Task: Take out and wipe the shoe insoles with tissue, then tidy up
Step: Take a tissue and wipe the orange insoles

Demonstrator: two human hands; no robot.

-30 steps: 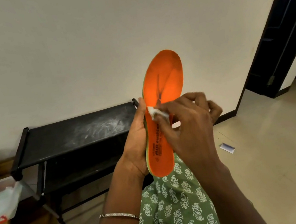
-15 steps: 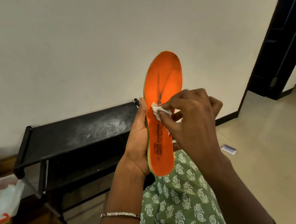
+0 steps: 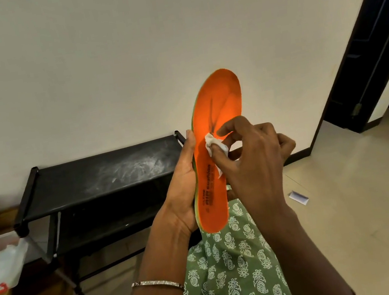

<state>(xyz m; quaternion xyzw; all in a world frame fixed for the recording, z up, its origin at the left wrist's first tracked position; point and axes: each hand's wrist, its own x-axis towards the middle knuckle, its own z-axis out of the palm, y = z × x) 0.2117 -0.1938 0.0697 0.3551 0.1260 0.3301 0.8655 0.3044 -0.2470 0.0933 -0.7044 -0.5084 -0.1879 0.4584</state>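
Note:
An orange insole (image 3: 218, 102) with a green edge and black print stands upright in front of me, toe end up. My left hand (image 3: 182, 187) grips it along its left edge and from behind, near the heel half. My right hand (image 3: 252, 163) pinches a small crumpled white tissue (image 3: 213, 145) and presses it against the insole's middle. The heel end rests just above my green patterned lap.
A black two-tier shoe rack (image 3: 101, 177) with a dusty top stands against the wall at left. A clear plastic box (image 3: 0, 262) with white material sits at far left. A small white paper scrap (image 3: 298, 197) lies on the tiled floor. A dark doorway (image 3: 375, 42) opens at right.
My right hand has slid the tissue slightly up the insole's middle. The insole and my left hand have stayed almost still.

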